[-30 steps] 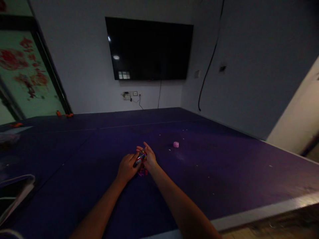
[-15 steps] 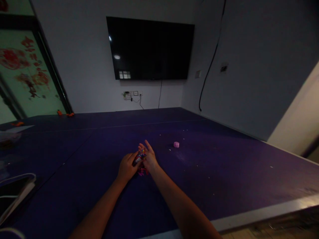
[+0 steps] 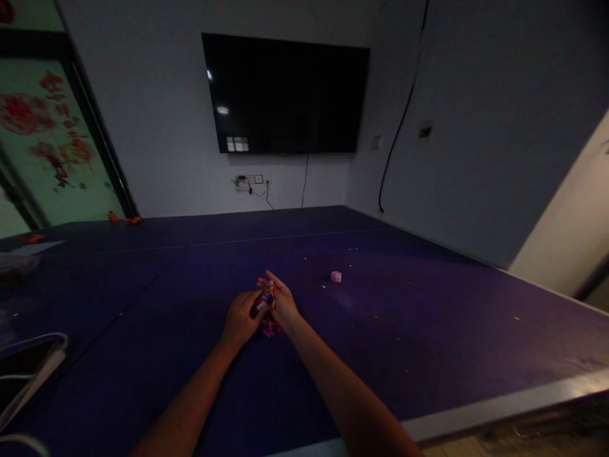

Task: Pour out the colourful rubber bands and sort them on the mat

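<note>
My left hand (image 3: 239,322) is closed on a small dark, shiny bundle (image 3: 262,305) with multicoloured patches, its fingers over the far side and its thumb along the near side. From the right, my right hand (image 3: 284,306) cups the same bundle against its palm, its fingers reaching over the top, fairly straight. Thin pink and red strands (image 3: 270,329) stick out below the hands, and a bit of yellow shows between them. What exactly the bundle is I cannot make out, as the fingers cover much of it. Both hands are low over the purple tabletop (image 3: 380,355).
A small pink lump (image 3: 336,277) lies right of my hands, with white specks around it. At the left edge are a dark device with a white cable (image 3: 35,355) and a clear plastic bag (image 3: 16,265). Orange items (image 3: 133,220) sit far left. A television (image 3: 290,95) hangs ahead.
My right hand has shifted slightly left, its fingers now closer over the bundle and less spread. The left hand stays around it, and the pink lump has not moved.
</note>
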`<state>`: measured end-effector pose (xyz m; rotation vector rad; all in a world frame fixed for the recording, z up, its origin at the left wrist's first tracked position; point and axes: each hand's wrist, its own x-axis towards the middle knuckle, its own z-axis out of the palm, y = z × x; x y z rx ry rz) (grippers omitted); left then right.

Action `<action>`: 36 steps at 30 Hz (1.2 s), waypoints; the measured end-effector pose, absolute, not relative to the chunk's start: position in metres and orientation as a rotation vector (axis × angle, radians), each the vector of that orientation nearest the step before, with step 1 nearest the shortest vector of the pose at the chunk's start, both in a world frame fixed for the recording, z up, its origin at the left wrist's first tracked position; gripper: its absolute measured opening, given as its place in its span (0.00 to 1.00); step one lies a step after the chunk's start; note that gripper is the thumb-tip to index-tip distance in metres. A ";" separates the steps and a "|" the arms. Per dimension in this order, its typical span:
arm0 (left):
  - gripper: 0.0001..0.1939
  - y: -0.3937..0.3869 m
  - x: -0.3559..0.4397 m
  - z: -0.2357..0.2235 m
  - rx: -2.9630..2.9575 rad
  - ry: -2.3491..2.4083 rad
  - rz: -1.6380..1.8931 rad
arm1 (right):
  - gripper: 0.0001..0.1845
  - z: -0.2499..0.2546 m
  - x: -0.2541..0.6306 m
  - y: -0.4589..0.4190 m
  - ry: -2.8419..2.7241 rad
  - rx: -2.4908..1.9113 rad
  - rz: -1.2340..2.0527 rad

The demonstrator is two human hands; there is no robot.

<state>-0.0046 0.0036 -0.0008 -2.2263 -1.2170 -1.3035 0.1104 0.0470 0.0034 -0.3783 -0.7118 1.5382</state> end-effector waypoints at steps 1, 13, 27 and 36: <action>0.16 0.004 -0.005 -0.001 -2.227 -1.222 -1.308 | 0.15 0.004 0.109 0.046 -0.702 -0.390 1.543; 0.18 0.006 -0.003 0.001 -2.028 -1.497 -1.633 | 0.22 0.002 0.109 0.050 -0.824 -0.526 1.424; 0.20 0.004 -0.008 0.004 -1.981 -1.555 -1.785 | 0.20 0.030 0.128 0.017 -1.707 -0.504 0.596; 0.17 0.005 -0.011 0.001 -2.053 -1.429 -1.576 | 0.20 0.021 0.126 0.023 -1.734 -0.533 0.551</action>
